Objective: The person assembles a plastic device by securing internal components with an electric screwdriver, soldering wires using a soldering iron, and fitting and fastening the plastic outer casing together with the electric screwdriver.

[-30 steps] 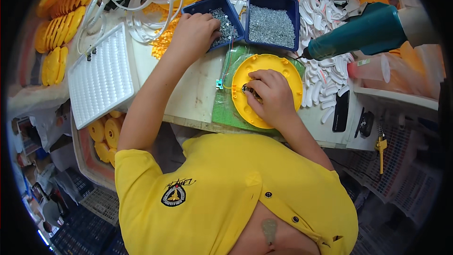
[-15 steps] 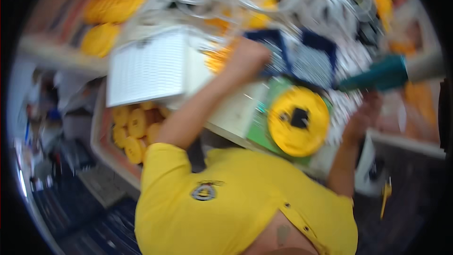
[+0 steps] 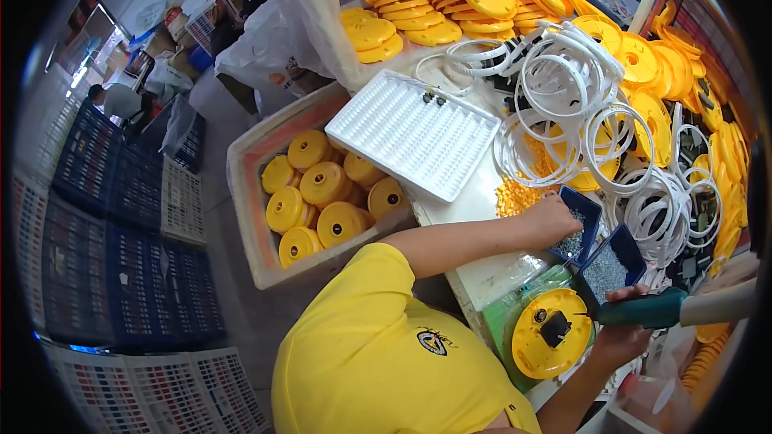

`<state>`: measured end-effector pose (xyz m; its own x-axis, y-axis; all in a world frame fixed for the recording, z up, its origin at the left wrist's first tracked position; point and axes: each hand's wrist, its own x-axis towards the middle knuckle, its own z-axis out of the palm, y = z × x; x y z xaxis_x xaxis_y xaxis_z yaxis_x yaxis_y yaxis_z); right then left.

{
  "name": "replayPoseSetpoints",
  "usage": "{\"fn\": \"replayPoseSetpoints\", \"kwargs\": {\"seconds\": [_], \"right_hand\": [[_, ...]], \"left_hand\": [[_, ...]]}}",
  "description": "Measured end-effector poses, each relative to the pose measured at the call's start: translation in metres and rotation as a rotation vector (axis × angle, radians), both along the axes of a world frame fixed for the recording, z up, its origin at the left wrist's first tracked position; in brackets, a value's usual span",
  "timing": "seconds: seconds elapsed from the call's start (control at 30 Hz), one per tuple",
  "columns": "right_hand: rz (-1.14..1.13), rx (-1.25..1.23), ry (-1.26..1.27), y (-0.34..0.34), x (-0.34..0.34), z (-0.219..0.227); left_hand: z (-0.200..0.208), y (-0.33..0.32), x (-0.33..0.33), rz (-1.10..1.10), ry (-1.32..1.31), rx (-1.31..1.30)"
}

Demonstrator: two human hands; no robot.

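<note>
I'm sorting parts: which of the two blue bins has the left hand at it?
The left bin, nearer the small orange pieces, at the left hand; the other bin lies nearer the teal driver.

Bare strip of white bench [image 3: 476,280] lies left of the green mat [image 3: 500,323]; left forearm [image 3: 470,243] bars its far end. Left hand [image 3: 556,221] covers part of left blue bin [image 3: 592,213]. Right blue bin [image 3: 635,257] open from above; green driver [image 3: 647,311] and right hand [image 3: 621,343] crowd its near side. Tangled white rings [image 3: 563,84] block the far side. Yellow disc [image 3: 532,352]: room above its left half, driver bit at right rim.
</note>
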<state>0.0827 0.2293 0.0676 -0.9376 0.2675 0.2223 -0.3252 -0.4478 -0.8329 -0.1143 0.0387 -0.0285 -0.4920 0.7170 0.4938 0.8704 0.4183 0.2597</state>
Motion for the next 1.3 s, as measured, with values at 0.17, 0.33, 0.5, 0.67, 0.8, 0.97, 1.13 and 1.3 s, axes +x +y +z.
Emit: {"fn": "replayPoseSetpoints", "kwargs": {"seconds": [0.17, 0.33, 0.5, 0.67, 0.8, 0.97, 1.13, 1.3], "right_hand": [[0.015, -0.021, 0.066, -0.020, -0.001, -0.010], [-0.021, -0.013, 0.113, -0.021, 0.001, -0.008], [0.030, -0.013, 0.174, -0.029, 0.001, -0.007], [0.001, 0.018, 0.156, -0.038, 0.002, -0.007], [0.003, -0.006, 0.138, -0.042, 0.003, -0.004], [-0.012, -0.033, 0.183, -0.045, 0.005, -0.004], [-0.016, -0.035, 0.204, -0.047, 0.007, -0.001], [-0.046, -0.032, 0.175, -0.043, 0.007, -0.002]], "left_hand": [[0.006, 0.004, 0.013, -0.048, -0.104, 0.094], [0.026, -0.002, 0.078, -0.217, -0.311, 0.169], [0.022, -0.010, 0.111, -0.411, -0.315, 0.291], [0.017, -0.013, 0.114, -0.401, -0.406, 0.331], [0.023, -0.019, 0.119, -0.406, -0.506, 0.274], [0.010, -0.015, 0.126, -0.408, -0.558, 0.323], [0.013, -0.015, 0.126, -0.408, -0.671, 0.315], [0.019, -0.014, 0.125, -0.375, -0.659, 0.397]]}}
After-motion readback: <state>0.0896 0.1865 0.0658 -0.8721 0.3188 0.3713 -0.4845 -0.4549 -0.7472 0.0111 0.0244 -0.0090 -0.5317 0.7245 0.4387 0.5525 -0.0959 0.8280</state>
